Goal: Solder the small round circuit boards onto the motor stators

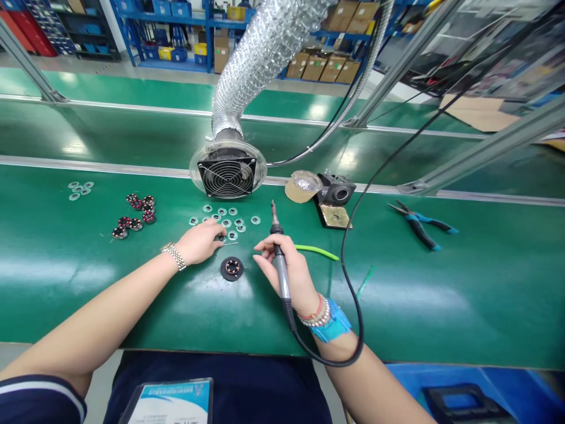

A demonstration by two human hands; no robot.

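Note:
My left hand (203, 240) reaches in among several small round circuit boards (226, 224), its fingertips pinched at one dark-centred board (222, 237) on the near edge of the group. A thin strand of wire (230, 243) shows just beside those fingertips. In my right hand (291, 268) is a soldering iron (281, 268), held by its grey handle with the tip (273, 207) pointing up and away from me. Between the hands, a black round holder (232, 268) with a copper-wound coil at its centre rests on the green mat.
A fume fan (229, 178) on a foil duct stands behind the boards. Wound coils (136, 215) and more boards (80, 190) lie left. A solder stand (334, 213), tape roll (303, 186), green tube (318, 252) and pliers (421, 225) sit right. The iron's cord loops over my right forearm.

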